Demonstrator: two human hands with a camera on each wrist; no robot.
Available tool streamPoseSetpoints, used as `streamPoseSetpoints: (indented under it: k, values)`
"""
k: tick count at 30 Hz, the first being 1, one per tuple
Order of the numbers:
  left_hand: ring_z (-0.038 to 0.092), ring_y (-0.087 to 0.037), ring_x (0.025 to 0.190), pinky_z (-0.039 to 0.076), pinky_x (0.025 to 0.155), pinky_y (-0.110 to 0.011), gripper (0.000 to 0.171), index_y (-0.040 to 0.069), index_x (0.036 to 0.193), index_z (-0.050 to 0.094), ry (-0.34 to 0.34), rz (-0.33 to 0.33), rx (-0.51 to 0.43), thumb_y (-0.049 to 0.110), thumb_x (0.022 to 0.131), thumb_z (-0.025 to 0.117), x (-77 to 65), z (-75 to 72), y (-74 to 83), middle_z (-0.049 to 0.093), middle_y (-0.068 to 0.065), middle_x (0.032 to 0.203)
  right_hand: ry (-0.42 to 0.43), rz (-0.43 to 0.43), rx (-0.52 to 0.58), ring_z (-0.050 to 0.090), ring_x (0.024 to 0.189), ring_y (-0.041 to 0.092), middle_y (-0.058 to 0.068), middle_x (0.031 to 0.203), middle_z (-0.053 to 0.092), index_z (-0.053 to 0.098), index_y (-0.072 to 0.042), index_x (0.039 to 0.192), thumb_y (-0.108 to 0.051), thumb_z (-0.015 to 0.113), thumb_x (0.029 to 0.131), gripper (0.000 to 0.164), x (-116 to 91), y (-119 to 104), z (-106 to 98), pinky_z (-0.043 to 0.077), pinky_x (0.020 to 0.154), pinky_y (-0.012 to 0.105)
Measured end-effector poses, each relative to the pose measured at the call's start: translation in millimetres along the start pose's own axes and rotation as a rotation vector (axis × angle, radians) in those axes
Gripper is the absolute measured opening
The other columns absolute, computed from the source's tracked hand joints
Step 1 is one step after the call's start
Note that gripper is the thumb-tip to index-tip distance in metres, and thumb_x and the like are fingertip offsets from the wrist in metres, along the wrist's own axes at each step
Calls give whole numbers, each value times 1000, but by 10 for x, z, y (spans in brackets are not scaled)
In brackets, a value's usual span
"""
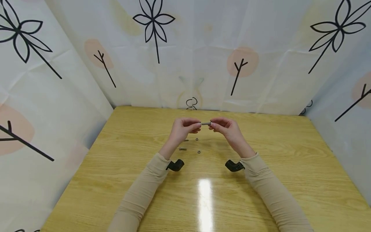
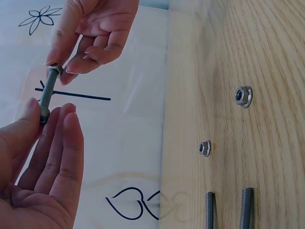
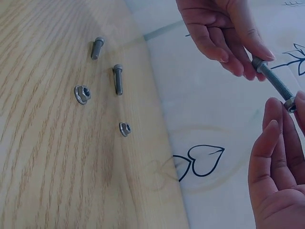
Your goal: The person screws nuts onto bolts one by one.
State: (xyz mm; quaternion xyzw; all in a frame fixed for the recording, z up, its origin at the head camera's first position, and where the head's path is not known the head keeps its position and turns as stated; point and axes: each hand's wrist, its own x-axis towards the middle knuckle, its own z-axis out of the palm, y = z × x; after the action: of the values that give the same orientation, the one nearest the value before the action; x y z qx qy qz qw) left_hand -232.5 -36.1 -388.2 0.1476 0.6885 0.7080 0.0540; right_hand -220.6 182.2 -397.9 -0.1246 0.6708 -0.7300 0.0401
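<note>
Held level above the far part of the table, a metal bolt (image 1: 205, 123) spans the gap between both hands. My left hand (image 1: 185, 126) pinches its round head between thumb and fingers. At the other end, my right hand (image 1: 225, 126) pinches a flanged nut (image 2: 56, 69), which sits at the tip of the threaded shank. The right wrist view shows the same nut close to the right thumb and fingertips, partly covered by them. Below the hands lie two loose bolts, one nearer (image 1: 183, 149) and one farther (image 3: 118, 80), beside two flange nuts, one larger-looking (image 2: 243, 97) and one smaller-looking (image 2: 205, 148).
The wooden table (image 1: 290, 167) ends at a patterned cloth backdrop (image 1: 203, 77) just beyond the hands. More cloth hangs at both sides. Black curved wrist mounts (image 1: 175, 165) stick inward from under the sleeves. A bright reflection lies on the near tabletop.
</note>
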Motion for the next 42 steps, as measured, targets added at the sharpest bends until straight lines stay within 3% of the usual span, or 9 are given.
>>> streamPoseSetpoints:
  k: [8, 19, 31, 37, 42]
  values:
    - [70, -23, 77, 60, 74, -37, 18, -4, 100, 72, 28, 26, -52, 6, 86, 72, -19, 12, -15, 70, -21, 90, -24, -12, 24, 68, 87, 18, 7, 93, 71, 69, 1, 110, -10, 65, 92, 21, -6, 20, 3, 57, 83, 35]
    - [70, -24, 75, 60, 74, -40, 15, -7, 96, 71, 64, 39, -108, 3, 84, 72, -38, 36, -56, 71, -17, 85, -42, -12, 42, 69, 88, 18, 9, 96, 71, 66, 6, 114, -5, 65, 91, 25, -32, -9, 9, 55, 88, 40]
    - [70, -25, 76, 60, 74, -40, 14, -8, 96, 71, 29, 37, -91, 0, 84, 71, -67, 36, -39, 70, -20, 85, -26, -21, -14, 69, 86, 19, 10, 94, 71, 59, 17, 113, -4, 67, 89, 33, -52, -51, 0, 56, 85, 40]
    - [71, -25, 76, 60, 74, -39, 17, -12, 99, 69, 3, 10, -84, -1, 86, 69, -100, 17, -25, 70, -23, 88, -56, -14, -22, 69, 81, 19, 11, 91, 72, 64, 9, 111, -7, 67, 90, 26, -55, -48, -3, 59, 79, 37]
    - [71, -24, 76, 60, 74, -39, 19, -11, 99, 69, 0, 32, -68, 2, 86, 71, -86, -2, -24, 69, -25, 90, -71, -22, -19, 69, 82, 19, 11, 92, 71, 64, 6, 111, -9, 66, 91, 25, -34, -54, 4, 59, 78, 36]
